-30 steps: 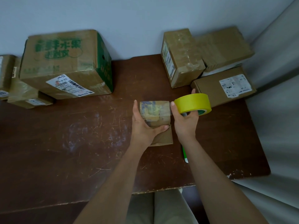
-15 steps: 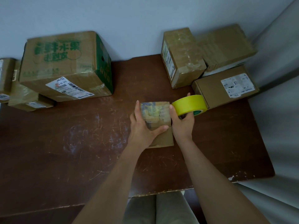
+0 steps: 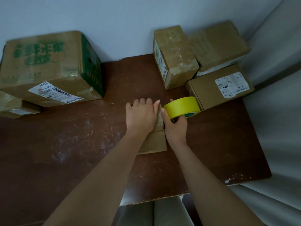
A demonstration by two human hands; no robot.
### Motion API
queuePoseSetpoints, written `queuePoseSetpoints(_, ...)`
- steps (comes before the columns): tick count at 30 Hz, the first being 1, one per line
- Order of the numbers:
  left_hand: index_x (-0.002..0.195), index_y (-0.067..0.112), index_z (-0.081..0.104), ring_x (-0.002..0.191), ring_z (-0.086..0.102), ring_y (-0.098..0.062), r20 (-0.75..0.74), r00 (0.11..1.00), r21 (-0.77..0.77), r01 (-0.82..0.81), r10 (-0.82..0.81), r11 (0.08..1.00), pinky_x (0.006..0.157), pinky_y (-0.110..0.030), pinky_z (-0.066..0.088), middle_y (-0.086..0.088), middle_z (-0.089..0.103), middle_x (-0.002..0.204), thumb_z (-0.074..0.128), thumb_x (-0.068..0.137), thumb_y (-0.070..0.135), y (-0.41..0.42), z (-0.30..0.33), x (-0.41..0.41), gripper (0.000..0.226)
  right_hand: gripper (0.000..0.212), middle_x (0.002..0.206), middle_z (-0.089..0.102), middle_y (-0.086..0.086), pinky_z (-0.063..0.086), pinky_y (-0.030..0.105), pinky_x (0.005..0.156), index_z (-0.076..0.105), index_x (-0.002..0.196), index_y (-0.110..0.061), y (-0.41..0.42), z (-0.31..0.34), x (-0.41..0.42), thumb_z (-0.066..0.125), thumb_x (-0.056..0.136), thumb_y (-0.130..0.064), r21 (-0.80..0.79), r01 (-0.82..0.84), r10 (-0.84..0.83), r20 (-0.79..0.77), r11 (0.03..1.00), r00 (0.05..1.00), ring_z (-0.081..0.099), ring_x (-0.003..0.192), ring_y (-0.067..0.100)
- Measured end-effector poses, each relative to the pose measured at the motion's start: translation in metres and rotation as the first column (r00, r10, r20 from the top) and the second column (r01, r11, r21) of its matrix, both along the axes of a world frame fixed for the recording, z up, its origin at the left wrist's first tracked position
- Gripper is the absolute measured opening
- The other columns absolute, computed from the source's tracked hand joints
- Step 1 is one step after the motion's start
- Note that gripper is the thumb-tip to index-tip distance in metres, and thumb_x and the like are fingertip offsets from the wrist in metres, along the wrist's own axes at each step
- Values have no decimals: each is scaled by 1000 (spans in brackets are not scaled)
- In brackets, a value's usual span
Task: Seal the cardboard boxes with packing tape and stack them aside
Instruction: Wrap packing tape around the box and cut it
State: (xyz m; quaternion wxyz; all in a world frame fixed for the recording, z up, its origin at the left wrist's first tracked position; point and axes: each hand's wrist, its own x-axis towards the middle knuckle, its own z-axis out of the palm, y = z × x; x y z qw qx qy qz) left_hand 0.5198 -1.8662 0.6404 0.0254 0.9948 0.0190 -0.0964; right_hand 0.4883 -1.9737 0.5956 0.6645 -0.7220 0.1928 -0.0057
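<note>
The small box [image 3: 154,141] is sitting mid-table [image 3: 65,144], its long axis running near to far. The left hand [image 3: 140,115] is lying flat over the box top, fingers straight and together, pressing down and hiding most of it. The right hand [image 3: 176,128] is gripping the yellow tape roll [image 3: 182,106], thumb curled on the roll's left rim, just right of the box's far end and touching its edge. The roll is lying right of the box, so the next pull probably has to be running leftward across the top, under or past the left hand. Other boxes are standing far left and far right.
</note>
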Motion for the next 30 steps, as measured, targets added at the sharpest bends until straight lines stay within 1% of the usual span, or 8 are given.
queuePoseSetpoints(3,95,15,68,98,62,-31,-33,997,5,-70,70,998,96,-52,37,-9,69,98,11,101,51,-10,3,4,68,26,107,71,-8,44,55,104,59,103,-68,-2,-1,1,68,78,-63,5,4,-3,-3,1000,1000,61,114,23)
queuePoseSetpoints(6,86,15,69,86,61,-32,109,990,5,-85,84,996,90,-49,40,-9,70,86,22,104,42,-16,-6,-3,58,15,97,71,-10,44,57,103,66,91,-57,-2,-5,1,66,78,-64,-12,17,-17,-24,1000,1000,62,111,25)
queuePoseSetpoints(16,80,17,69,88,60,-25,54,994,-132,-92,99,987,86,-43,36,-3,69,86,23,103,42,-10,1,2,57,43,97,72,1,54,46,91,71,94,-21,-8,20,1,71,75,-60,21,-56,58,-152,998,987,67,99,21)
queuePoseSetpoints(18,70,19,62,91,57,-24,11,991,-284,-126,134,951,92,-42,36,-1,64,83,22,105,45,-2,5,7,59,22,95,68,-9,52,30,83,66,93,-25,-20,33,6,73,87,-45,132,-75,102,-211,988,972,65,96,15)
queuePoseSetpoints(20,56,25,44,91,56,-27,-17,990,-387,-135,139,912,92,-43,37,0,55,75,25,104,47,7,7,10,56,12,94,56,-21,41,28,82,57,100,-33,-30,45,10,65,94,-39,241,-72,140,-276,968,951,56,88,5)
queuePoseSetpoints(24,53,20,53,78,55,-20,-45,968,-505,-235,246,830,98,-42,37,2,56,65,36,101,51,19,15,4,60,55,126,52,-15,40,31,94,36,148,-50,-24,61,7,58,98,-45,217,-177,228,-240,960,944,53,110,8)
queuePoseSetpoints(28,67,22,69,92,60,-16,-143,908,-744,-361,394,563,107,-46,36,8,65,82,52,96,49,26,22,-4,43,52,141,56,-14,42,47,111,25,132,-77,-10,75,5,53,100,-47,251,-201,241,-140,947,960,54,128,14)
queuePoseSetpoints(30,85,37,70,111,55,-18,-109,939,-786,-283,327,550,109,-48,35,10,62,102,54,85,48,31,31,-6,19,48,134,62,-18,39,51,112,24,119,-86,-8,88,10,51,96,-55,196,-221,247,-121,955,961,55,128,12)
